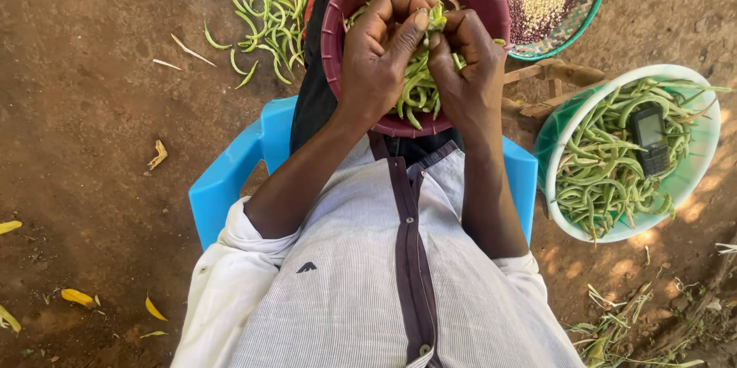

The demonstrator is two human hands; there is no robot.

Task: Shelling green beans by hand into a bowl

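Note:
My left hand (378,53) and my right hand (464,61) meet over a maroon plastic bowl (335,34) resting on my lap. Both pinch the same green bean pod (436,19) between thumbs and fingertips, just above the bowl. The bowl holds a heap of green bean pods (418,92), partly hidden by my hands. I sit on a blue plastic chair (226,176).
A light green basin (702,149) of bean pods, with a small dark phone (651,138) on top, stands at my right. A woven tray (583,0) of shelled beans lies at upper right. Empty pods (265,19) litter the dirt ground at upper left.

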